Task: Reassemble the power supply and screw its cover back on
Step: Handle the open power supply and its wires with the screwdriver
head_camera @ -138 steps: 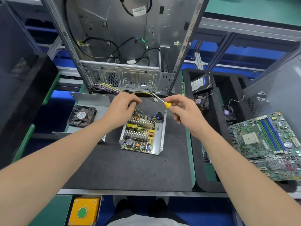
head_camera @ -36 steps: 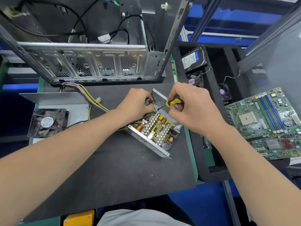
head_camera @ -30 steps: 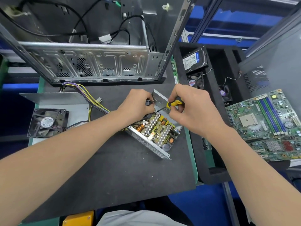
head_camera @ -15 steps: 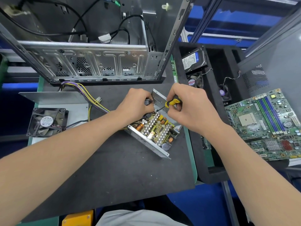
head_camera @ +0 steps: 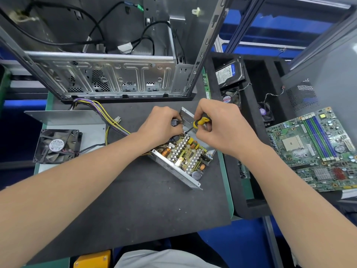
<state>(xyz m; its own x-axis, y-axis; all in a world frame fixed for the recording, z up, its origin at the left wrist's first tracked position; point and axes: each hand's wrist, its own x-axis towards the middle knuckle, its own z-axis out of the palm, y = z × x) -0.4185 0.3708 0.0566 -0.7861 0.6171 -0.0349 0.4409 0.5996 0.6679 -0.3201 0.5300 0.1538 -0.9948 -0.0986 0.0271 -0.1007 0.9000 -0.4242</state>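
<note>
— Dark mat over the bench (head_camera: 135, 206): is that where the work sits?

— Yes. Start at the fingers (head_camera: 202, 130) of the right hand (head_camera: 224, 130): they are curled round the yellow-and-black handle of a screwdriver (head_camera: 201, 120). Its shaft slants down and left, and the tip is at the foot of the upright metal end wall of the power supply (head_camera: 183, 157).

— And the left hand (head_camera: 160, 122)?

— It is just across that wall. Its fingertips pinch a small black part (head_camera: 174, 122) at the wall's edge. What the part is, I cannot tell.

— Where does the power supply lie?

— On the mat, right of middle and turned at an angle. It is open on top, with the circuit board, coils and heat sinks showing, and both hands are at its far end.

— The cover (head_camera: 67, 118)?

— It is off, a grey sheet-metal piece well to the left. A black fan (head_camera: 57, 146) rests on it. Yellow, purple and black wires (head_camera: 100, 111) run from the power supply towards it, passing under the left forearm.

— Further out?

— An empty computer case (head_camera: 108, 78) stands along the far edge of the bench. On the right is a black foam tray (head_camera: 257, 190) with a hard drive (head_camera: 229, 73) in it. A green motherboard (head_camera: 316, 147) lies beyond the tray.
</note>
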